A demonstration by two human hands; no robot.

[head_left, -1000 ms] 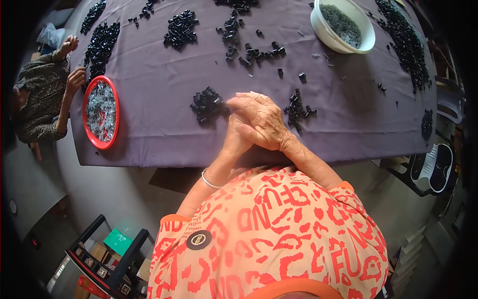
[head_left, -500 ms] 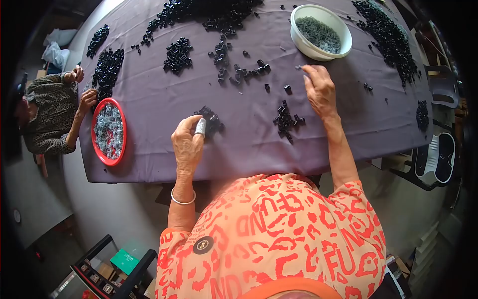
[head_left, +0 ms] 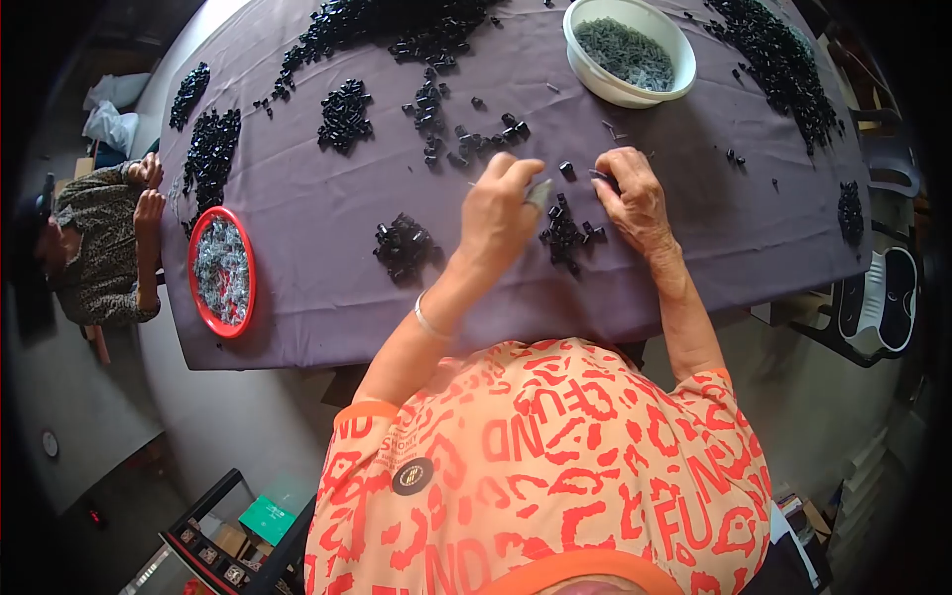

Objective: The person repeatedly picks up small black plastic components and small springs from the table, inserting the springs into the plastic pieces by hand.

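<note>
The fingers of our right hand (head_left: 637, 200) pinch a dark piece (head_left: 604, 179) at its ten o'clock; we cannot tell if our blurred left hand (head_left: 495, 220) grips anything. A loose pinch could drop it; brushing the black pile (head_left: 563, 238) at its eight o'clock could scatter pieces.

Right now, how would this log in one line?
left hand: blurred, grip unclear | right hand: pinching dark piece | white bowl: beyond hands, grey pieces inside

Your left hand (head_left: 496, 216) is blurred; grip unreadable. Your right hand (head_left: 640, 201) partly hides a dark piece (head_left: 606, 181). Black heap (head_left: 382, 38), table's (head_left: 297, 238) far side: cut off by top of view.
</note>
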